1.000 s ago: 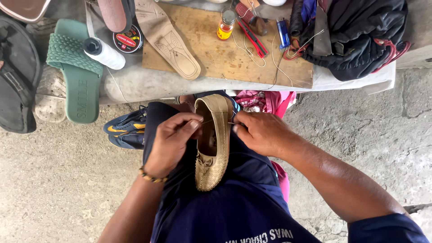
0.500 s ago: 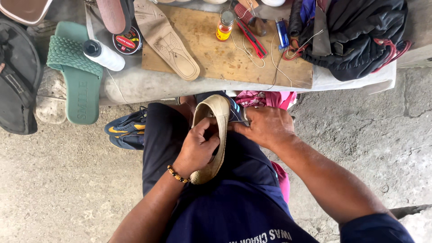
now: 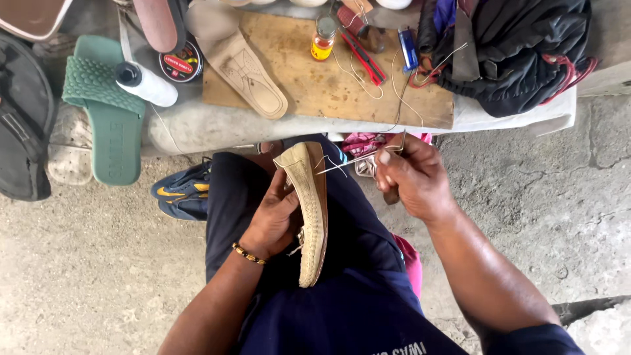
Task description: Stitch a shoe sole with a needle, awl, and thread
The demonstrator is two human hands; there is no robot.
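The left hand (image 3: 276,220) gripped a tan shoe (image 3: 310,210) from its left side, fingers curled around the upper, and held it on the lap with the sole edge turned up. The right hand (image 3: 411,177) was pressed shut around a thread (image 3: 348,161) and probably a tool, which the fingers mostly hid. The thread ran tight from this hand to the toe end of the shoe, so the shoe lay just left of the right hand and a little lower. Both forearms came up from the bottom, and the left wrist wore a bead bracelet (image 3: 248,253). Beyond the knees stood a bench with a wooden board (image 3: 328,85); on it lay an insole (image 3: 253,75), a small yellow bottle (image 3: 322,39) and a blue lighter (image 3: 407,49). A green sandal (image 3: 105,112) lay to the left.
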